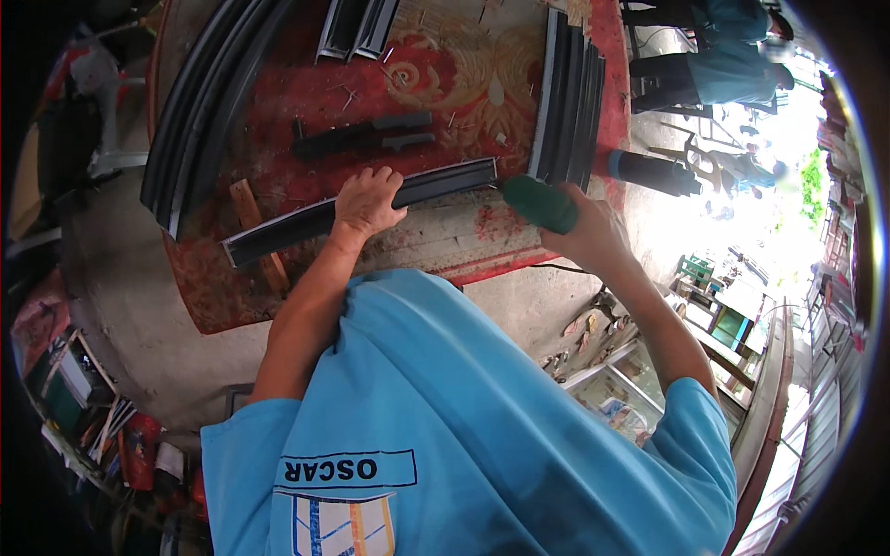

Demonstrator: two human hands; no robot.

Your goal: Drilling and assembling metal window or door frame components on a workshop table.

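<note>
My left hand (368, 201) presses down on a long dark metal channel strip (445, 183) lying across the near edge of a red patterned table (306, 93). My right hand (591, 228) grips the green handle of a power tool (540, 203), whose front end meets the right end of the strip. The tool's tip is hidden where it touches the strip.
Stacks of dark metal strips lie at the table's left (199, 102), top (357, 28) and right (565, 97). A black tool (362, 137) and small screws lie mid-table, with a wooden piece (250, 218) at left. A black cylinder (649, 171) sits at right. Another person in blue (723, 65) stands beyond. Clutter lines the lower left.
</note>
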